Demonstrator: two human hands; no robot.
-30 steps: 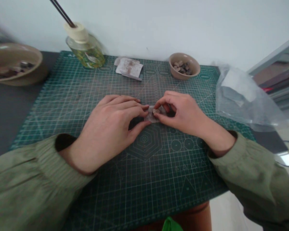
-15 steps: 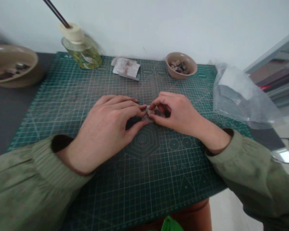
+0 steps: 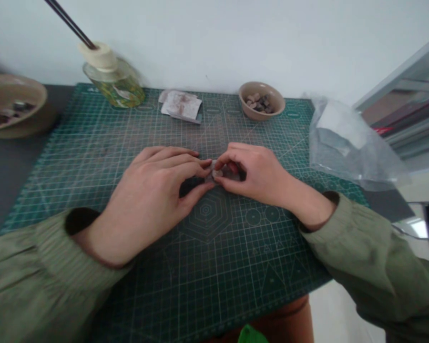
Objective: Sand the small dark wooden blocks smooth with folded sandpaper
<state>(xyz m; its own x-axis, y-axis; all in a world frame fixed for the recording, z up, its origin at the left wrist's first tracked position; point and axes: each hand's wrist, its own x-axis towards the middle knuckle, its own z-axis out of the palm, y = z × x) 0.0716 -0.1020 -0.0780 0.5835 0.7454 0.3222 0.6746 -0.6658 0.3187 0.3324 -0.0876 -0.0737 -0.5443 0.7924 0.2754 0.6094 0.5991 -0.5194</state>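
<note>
The left hand (image 3: 153,190) and right hand (image 3: 255,171) meet, fingers (image 3: 203,166) closed on a small grey piece (image 3: 211,174), pinched between the fingertips just above the green mat (image 3: 214,257).

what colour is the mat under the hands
Dark green mat with a pale grid, seen in the head view.

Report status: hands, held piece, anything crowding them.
Left hand and right hand both pinch a small crumpled grey packet over the green gridded cutting mat. Nothing crowds them; small tan bowl sits beyond.
</note>
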